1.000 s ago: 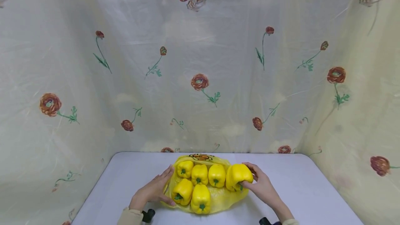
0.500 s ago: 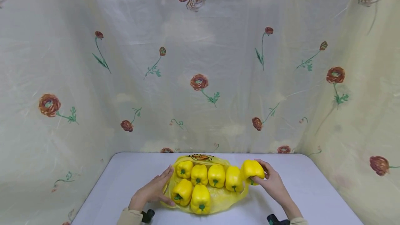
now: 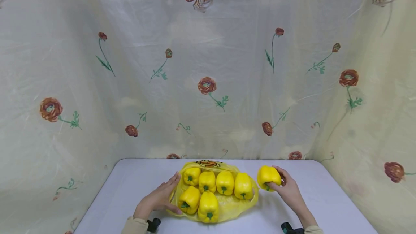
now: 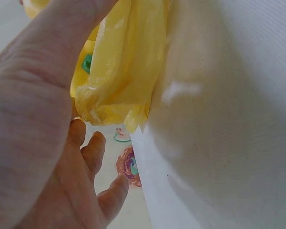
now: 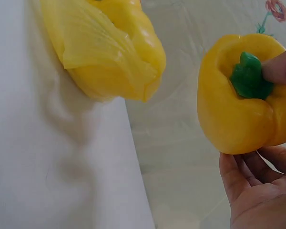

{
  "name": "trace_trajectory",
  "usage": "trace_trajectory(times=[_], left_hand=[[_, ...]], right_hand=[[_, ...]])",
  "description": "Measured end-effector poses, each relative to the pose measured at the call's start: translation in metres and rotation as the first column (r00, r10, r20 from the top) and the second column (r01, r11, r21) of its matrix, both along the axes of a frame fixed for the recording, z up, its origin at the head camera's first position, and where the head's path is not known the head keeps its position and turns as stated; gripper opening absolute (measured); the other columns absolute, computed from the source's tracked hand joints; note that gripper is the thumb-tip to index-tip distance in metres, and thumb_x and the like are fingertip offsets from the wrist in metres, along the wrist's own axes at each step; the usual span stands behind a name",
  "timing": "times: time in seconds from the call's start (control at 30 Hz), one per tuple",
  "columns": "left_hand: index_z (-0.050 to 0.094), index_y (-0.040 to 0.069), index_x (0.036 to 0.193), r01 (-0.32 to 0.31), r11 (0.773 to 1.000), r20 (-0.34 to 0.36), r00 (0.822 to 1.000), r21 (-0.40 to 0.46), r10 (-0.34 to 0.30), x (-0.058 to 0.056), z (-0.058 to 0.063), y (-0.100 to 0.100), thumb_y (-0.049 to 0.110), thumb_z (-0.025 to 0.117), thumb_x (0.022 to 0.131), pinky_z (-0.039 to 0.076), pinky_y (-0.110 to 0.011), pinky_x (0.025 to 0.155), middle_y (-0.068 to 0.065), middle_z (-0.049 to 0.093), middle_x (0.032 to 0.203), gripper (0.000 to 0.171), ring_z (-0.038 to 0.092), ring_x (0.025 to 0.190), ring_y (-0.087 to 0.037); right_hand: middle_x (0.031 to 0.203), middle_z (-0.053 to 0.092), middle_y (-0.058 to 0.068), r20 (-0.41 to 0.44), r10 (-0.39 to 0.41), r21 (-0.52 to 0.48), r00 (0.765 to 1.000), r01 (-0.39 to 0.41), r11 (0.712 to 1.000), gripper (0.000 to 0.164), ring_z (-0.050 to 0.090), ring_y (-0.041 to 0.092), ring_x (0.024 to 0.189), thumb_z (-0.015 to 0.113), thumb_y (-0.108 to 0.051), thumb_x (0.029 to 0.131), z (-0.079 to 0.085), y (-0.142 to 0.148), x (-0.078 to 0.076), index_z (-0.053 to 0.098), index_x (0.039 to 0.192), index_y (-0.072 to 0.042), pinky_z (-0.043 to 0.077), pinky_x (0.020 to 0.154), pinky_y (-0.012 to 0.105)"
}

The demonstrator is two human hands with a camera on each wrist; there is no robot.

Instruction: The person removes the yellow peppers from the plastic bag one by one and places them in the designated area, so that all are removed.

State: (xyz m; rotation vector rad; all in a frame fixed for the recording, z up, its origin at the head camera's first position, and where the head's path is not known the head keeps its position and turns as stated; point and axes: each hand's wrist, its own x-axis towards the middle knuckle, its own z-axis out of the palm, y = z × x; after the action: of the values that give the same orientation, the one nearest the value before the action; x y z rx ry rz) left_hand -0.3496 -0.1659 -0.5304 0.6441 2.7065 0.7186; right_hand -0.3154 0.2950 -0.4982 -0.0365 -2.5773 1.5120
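Note:
My right hand (image 3: 290, 191) grips a yellow bell pepper (image 3: 268, 176), held to the right of the yellow plastic bag (image 3: 232, 205). The right wrist view shows its green stem (image 5: 249, 78), with the thumb pressed beside it and the fingers underneath. Several more yellow bell peppers (image 3: 225, 182) lie on the spread bag, two rows of them, stems toward me. At the bag's left edge my left hand (image 3: 159, 199) rests with straight, spread fingers. In the left wrist view, folds of bag (image 4: 128, 62) hang beside the thumb.
All of this is on a white-covered table (image 3: 312, 183) with rounded back corners. A flower-printed curtain (image 3: 240, 118) rises behind it and along both sides. Black wrist devices (image 3: 154, 224) show near both sleeves.
My right hand has carried its bell pepper rightward, off the bag and away from the pepper it overlapped before. My left hand has stayed in place.

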Motion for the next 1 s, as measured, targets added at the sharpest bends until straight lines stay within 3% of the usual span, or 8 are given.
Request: trace_trajectory(times=[1.0], left_hand=[[0.011, 0.009, 0.156, 0.003, 1.0, -0.011, 1.0, -0.004, -0.003, 0.002, 0.004, 0.001, 0.059, 0.08, 0.063, 0.015, -0.059, 0.118, -0.011, 0.001, 0.164, 0.126, 0.017, 0.148, -0.036]], right_hand=[[0.15, 0.032, 0.025, 0.091, -0.084, 0.009, 0.992, 0.084, 0.996, 0.078, 0.032, 0.043, 0.137, 0.068, -0.026, 0.088, -0.042, 0.019, -0.017, 0.027, 0.148, 0.001, 0.031, 0.113, 0.057]])
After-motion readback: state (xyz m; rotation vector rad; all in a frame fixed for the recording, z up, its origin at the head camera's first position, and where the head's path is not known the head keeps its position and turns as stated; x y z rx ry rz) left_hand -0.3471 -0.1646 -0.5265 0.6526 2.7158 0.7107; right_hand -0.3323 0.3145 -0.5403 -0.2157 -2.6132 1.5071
